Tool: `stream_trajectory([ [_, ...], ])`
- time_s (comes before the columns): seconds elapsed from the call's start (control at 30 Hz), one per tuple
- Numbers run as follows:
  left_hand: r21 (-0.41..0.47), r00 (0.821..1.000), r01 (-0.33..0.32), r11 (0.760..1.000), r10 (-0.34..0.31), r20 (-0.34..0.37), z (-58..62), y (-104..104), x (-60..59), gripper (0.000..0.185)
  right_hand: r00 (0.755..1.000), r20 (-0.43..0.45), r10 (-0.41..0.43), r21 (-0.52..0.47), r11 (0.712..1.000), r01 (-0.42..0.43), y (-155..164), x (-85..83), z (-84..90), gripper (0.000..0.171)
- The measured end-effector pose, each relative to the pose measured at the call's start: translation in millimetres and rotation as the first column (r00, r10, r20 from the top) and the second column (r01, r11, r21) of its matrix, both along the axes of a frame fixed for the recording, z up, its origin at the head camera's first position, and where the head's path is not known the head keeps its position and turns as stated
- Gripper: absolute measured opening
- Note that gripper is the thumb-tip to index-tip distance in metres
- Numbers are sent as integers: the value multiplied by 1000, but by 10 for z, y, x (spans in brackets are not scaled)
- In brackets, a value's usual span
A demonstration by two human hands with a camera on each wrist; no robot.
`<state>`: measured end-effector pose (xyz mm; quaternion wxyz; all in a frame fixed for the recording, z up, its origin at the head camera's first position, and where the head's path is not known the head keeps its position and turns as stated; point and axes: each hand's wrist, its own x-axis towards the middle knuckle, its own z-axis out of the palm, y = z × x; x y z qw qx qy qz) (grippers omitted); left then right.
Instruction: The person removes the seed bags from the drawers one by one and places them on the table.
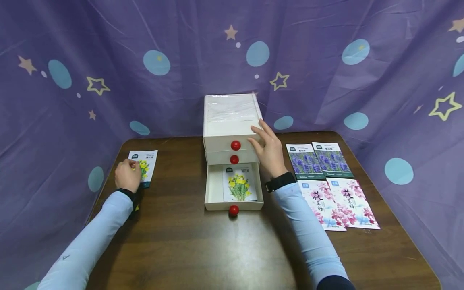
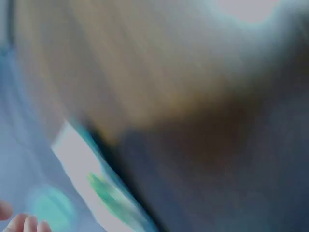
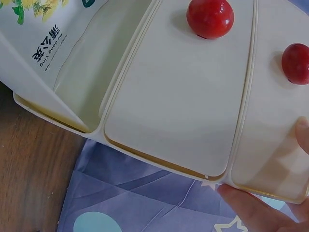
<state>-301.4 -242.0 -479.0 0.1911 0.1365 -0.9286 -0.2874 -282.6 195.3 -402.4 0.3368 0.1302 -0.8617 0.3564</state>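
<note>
A white three-drawer box (image 1: 232,129) with red knobs stands at the back middle. Its bottom drawer (image 1: 214,189) is pulled out, and a yellow-flower seed packet (image 1: 239,184) lies in it. My right hand (image 1: 270,151) rests at the box's upper right corner, thumb (image 3: 302,135) at the top drawer's front and another finger (image 3: 246,200) along the side. On the left, my left hand (image 1: 128,175) is over a second yellow-flower packet (image 1: 148,159), fingers loosely curled. The left wrist view is blurred; its fingertips (image 2: 29,224) appear beside a packet (image 2: 96,179) with nothing seen between them.
At right lie two purple-flower packets (image 1: 305,161) in the back row and two pink-flower packets (image 1: 353,203) in front. A bit of yellow shows under the left wrist. The brown table (image 1: 174,241) meets a purple patterned curtain (image 1: 199,52) behind.
</note>
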Motion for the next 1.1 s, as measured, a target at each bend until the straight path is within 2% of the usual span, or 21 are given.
stream_trajectory([
  [0.07,34,989,117,993,-113,-95,38,230,51,20,1000,-2,-2,1,1000,2,-4,-7,0,38],
  [0.13,61,961,238,969,-226,-157,79,476,125,15,1000,-1,-1,1,1000,1,-7,-8,0,38],
  [0.17,75,947,293,953,-278,-163,109,600,174,13,1000,-1,2,-2,1000,-2,-10,-8,1,38],
  [0.3,131,884,462,877,-445,-140,249,1080,381,11,1000,0,10,-4,1000,-10,-22,-4,5,38],
  [0.37,201,848,529,825,-523,-87,305,1303,470,13,1000,-2,6,-1,1000,-6,-22,-3,5,38],
  [0.4,246,826,554,795,-562,-44,324,1409,507,14,1000,-3,0,4,1000,0,-21,-2,4,38],
  [0.43,308,796,574,758,-605,5,336,1510,539,15,1000,-5,-2,3,1000,2,-17,-5,2,38],
  [0.5,456,732,565,687,-673,106,338,1689,570,20,1000,-7,-7,3,1000,8,-11,-10,-2,38],
  [0.6,628,636,473,618,-733,242,329,1897,575,31,1000,-7,-3,-8,1000,3,-14,-17,-12,37],
  [0.63,683,611,425,594,-745,269,322,1954,562,36,1000,-7,-1,-11,1000,1,-12,-21,-12,38],
  [0.73,790,564,259,555,-751,343,301,2073,518,46,1000,-9,3,-15,1000,-3,-18,-23,-18,38],
  [0.8,834,549,148,532,-746,378,261,2122,490,51,1000,-12,4,-14,1000,-4,-22,-23,-30,38],
  [0.87,853,549,78,516,-737,395,214,2157,470,54,1000,-17,5,-15,1000,-5,-23,-21,-40,38],
  [0.97,868,560,34,495,-729,394,154,2204,459,57,1000,-20,4,-13,1000,-4,-20,-14,-42,38],
  [1.1,883,589,5,469,-715,376,136,2262,453,58,1000,-28,-6,-5,1000,6,-4,-15,-26,38],
])
